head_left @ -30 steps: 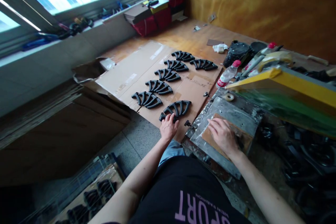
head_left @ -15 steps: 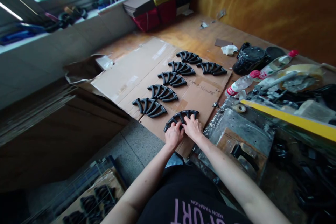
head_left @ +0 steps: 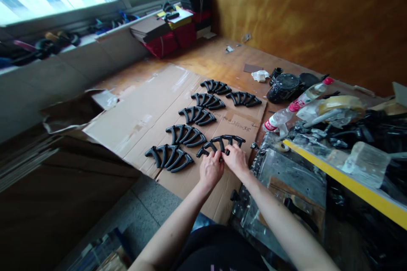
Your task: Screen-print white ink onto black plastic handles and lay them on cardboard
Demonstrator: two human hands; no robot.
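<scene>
Both hands are at a fan of black curved handle-shaped pieces [head_left: 229, 138] lying on a flattened cardboard sheet [head_left: 133, 110]. My left hand [head_left: 211, 171] has its fingers closed around the lower ends of pieces on the fan's left side. Close beside it, my right hand [head_left: 236, 161] pinches the ends on the right side. The fingers hide those lower ends. Just left of this group lies the nearest finished-looking fan [head_left: 169, 157] of like pieces. Several more fans, such as the one at the middle [head_left: 197, 115], run in a slanting row towards the back.
To the right stand plastic bottles with red caps [head_left: 282, 117], black tubs [head_left: 284, 87] and a yellow-edged shelf [head_left: 346, 182] with clutter. Red and dark stacks [head_left: 162, 44] sit at the back by the window. Folded cardboard [head_left: 63, 186] leans at the left.
The hands and their fan of pieces have moved forward on the cardboard, closer to the other fans. The head view has tilted up and turned right.
</scene>
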